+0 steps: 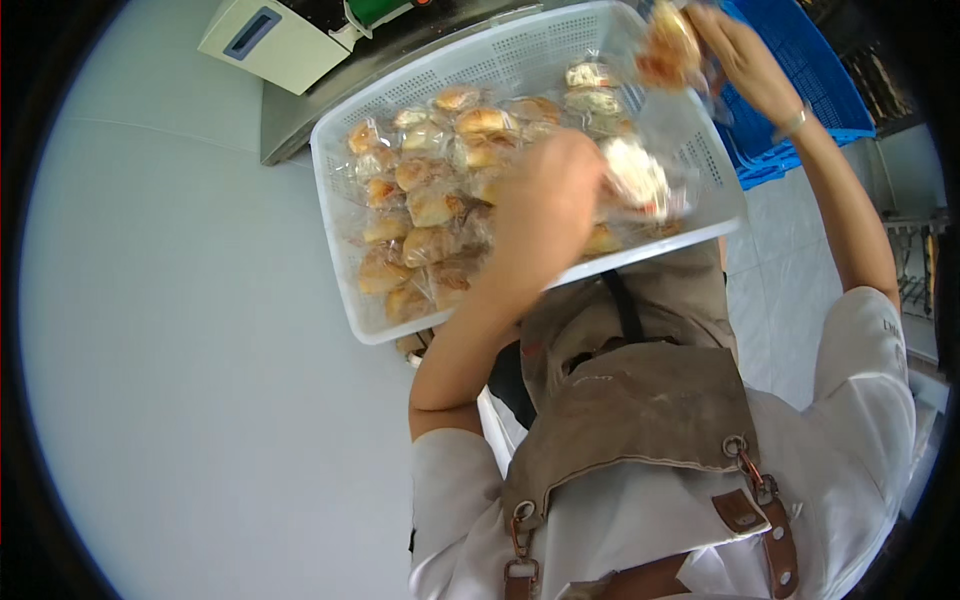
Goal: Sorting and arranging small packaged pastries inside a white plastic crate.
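Note:
A white perforated plastic basket [525, 45] holds rows of bread rolls in clear plastic wrap [431, 206], some browned and some with pale tops. Over its middle is my left hand [555, 199], motion-blurred, its fingers at a blurred white-topped wrapped bun [637, 176] that appears to be in its grip. My right hand [742, 64], with a band at the wrist, is raised at the basket's upper right corner. It grips a wrapped golden-brown bread [670, 49] by its side. The fingertips of my left hand are too blurred to see clearly.
Blue plastic crates [810, 82] stand stacked right of the basket. Behind it runs a metal work surface [300, 124] with a white box-shaped device [274, 45] and a green object [375, 11]. Racks [915, 262] stand at the far right. A brown apron [645, 405] covers my front.

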A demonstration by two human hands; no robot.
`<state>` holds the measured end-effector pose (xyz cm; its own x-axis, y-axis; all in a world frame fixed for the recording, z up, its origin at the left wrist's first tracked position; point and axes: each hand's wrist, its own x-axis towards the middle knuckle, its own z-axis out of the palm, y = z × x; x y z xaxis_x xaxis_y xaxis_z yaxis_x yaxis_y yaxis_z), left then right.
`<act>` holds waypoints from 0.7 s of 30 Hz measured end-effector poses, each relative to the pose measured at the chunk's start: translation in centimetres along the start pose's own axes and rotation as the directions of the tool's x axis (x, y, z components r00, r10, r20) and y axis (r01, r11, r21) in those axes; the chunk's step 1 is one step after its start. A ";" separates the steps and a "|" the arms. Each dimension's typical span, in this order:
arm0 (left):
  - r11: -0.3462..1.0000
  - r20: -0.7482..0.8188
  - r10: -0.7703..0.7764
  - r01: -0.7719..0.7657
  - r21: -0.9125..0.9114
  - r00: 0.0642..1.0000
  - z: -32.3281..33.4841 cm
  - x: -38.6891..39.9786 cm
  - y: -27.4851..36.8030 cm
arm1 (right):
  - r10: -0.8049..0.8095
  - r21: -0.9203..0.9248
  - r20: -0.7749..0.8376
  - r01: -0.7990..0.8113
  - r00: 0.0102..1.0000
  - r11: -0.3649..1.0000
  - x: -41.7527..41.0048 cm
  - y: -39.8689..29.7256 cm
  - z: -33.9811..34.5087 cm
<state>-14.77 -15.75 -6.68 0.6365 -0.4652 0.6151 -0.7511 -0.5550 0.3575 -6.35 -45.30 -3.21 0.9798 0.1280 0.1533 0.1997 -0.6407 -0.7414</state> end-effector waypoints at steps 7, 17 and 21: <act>0.850 0.413 -0.169 -0.081 0.521 0.895 2.3 -7.9 2.3 | -0.137 0.198 0.467 0.048 0.874 0.979 -9.4 -0.2 7.1; 0.948 0.459 -0.280 0.169 0.268 0.843 1.4 -7.5 3.6 | -0.312 0.139 0.705 0.307 0.637 0.941 -6.8 3.9 18.4; 0.932 0.375 -0.360 0.347 0.106 0.854 -2.3 -4.0 2.2 | -0.379 0.369 0.789 0.119 0.483 0.922 -6.7 3.6 16.1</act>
<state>-19.34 -13.54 -6.74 0.8799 -0.4561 0.1331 -0.4609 -0.7515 0.4720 -12.09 -36.29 -17.46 0.4006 0.9020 -0.1607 0.3023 -0.2957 -0.9062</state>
